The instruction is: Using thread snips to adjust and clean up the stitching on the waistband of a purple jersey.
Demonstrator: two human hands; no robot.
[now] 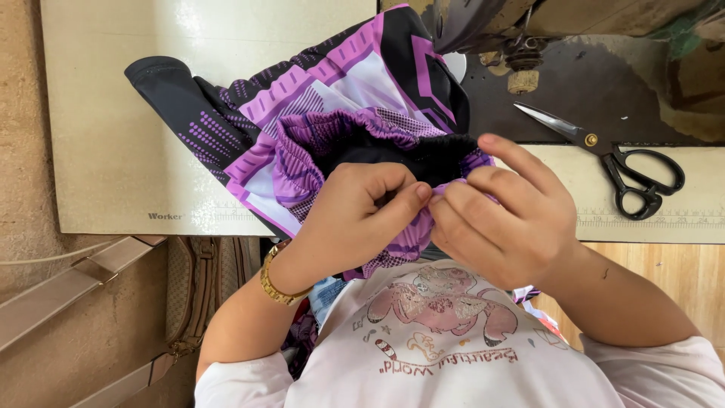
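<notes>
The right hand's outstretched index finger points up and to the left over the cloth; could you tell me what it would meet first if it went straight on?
Probably the black elastic band of the purple garment under the right hand, though depth is unclear.

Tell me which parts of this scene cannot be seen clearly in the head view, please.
- Fabric edge pinched between the left hand and right hand: covered by the fingers.
- Sewing machine: cut off by the top edge; its needle does not show.
- Lower part of the purple and black garment: hidden behind both hands and the white shirt.
- Bag under the table: partly hidden by it.
</notes>
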